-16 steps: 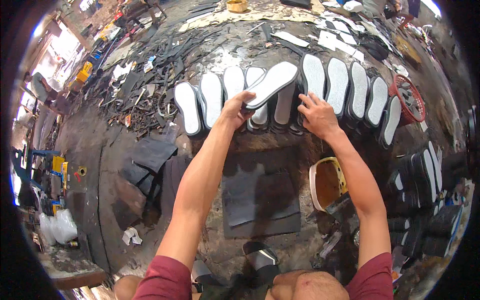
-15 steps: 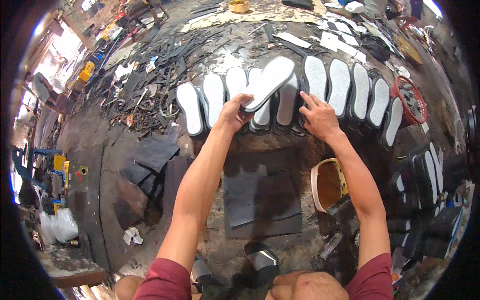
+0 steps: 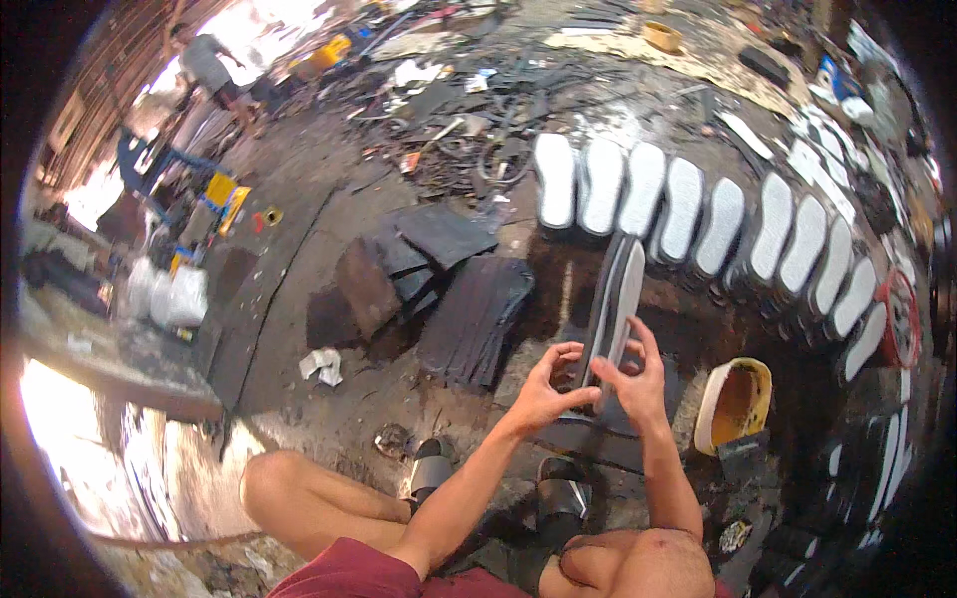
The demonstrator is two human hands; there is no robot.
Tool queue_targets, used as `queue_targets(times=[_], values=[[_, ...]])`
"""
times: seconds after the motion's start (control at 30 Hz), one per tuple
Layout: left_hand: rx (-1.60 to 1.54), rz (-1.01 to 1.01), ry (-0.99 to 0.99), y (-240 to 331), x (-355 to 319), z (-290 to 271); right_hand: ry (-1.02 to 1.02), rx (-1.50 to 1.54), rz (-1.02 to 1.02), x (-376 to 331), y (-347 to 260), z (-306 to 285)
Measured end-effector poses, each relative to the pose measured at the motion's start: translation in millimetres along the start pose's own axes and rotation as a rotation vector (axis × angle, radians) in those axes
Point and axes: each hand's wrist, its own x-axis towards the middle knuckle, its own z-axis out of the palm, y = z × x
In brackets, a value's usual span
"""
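Observation:
Between my two hands stands a small bundle of shoe soles [image 3: 620,284], turned on edge, with black layers and a white face toward the right. My left hand [image 3: 554,392] grips its near end from the left. From the other side, my right hand [image 3: 638,379] presses its fingers and thumb on the same end. Beyond the bundle runs a curved row of stacked soles with white tops [image 3: 683,194] and dark layers beneath. Under my hands lies a dark flat sheet [image 3: 588,444], partly hidden by them.
Dark sheets [image 3: 449,237] and a pile of black strips [image 3: 477,324] lie to the left. A cut yellowish container [image 3: 710,424] stands at right, with a red basket [image 3: 905,319] farther off. Scraps [image 3: 459,130] litter the far floor. Another person [image 3: 206,68] is at the far left.
The soles my left hand held tilted over the row are now upright on edge, closer to me. My right hand has left the row and joined them. The view has swung left.

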Motion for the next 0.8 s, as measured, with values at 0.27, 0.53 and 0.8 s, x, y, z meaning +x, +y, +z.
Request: queue_targets(times=[0.27,0.53,0.8], values=[[-0.287,-0.135,0.593,-52,-33,-107,-0.026,0.283,0.168,-38,-26,-7],[0.806,-0.021,0.712,-88,-52,-185,0.160,0.303,0.019,-61,-26,-46],[-0.042,0.077,0.228,-37,-46,-11,0.356,0.441,-0.010,-66,19,1]])
